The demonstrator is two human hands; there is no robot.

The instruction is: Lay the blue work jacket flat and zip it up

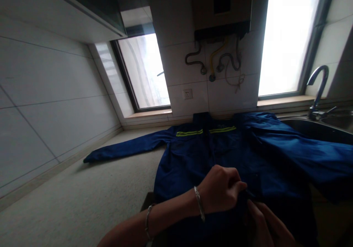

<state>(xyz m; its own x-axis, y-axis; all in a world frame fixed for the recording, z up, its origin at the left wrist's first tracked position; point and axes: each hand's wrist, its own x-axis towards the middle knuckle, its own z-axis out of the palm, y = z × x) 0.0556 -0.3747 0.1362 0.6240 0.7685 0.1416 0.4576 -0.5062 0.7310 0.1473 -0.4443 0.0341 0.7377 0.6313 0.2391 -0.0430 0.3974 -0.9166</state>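
Note:
A dark blue jacket point(190, 155) with yellow-green stripes across the chest lies spread over the counter, its collar toward the wall. One sleeve stretches out to the left; the other reaches right, past the sink's edge. My left hand point(222, 190), with bracelets on the wrist and forearm, is closed in a pinch on the jacket's lower front. Just below and to its right, my right hand point(266, 223) has its fingers pressed together at the same dark cloth. The exact part between the hands is too dark to make out.
The pale counter point(118, 181) runs along a tiled wall. At the right are a sink point(342, 133) and a chrome faucet point(320, 81). A water heater point(222, 8) with pipes hangs above a wall socket point(187, 93), between two bright windows. A cabinet point(91, 8) overhangs the upper left.

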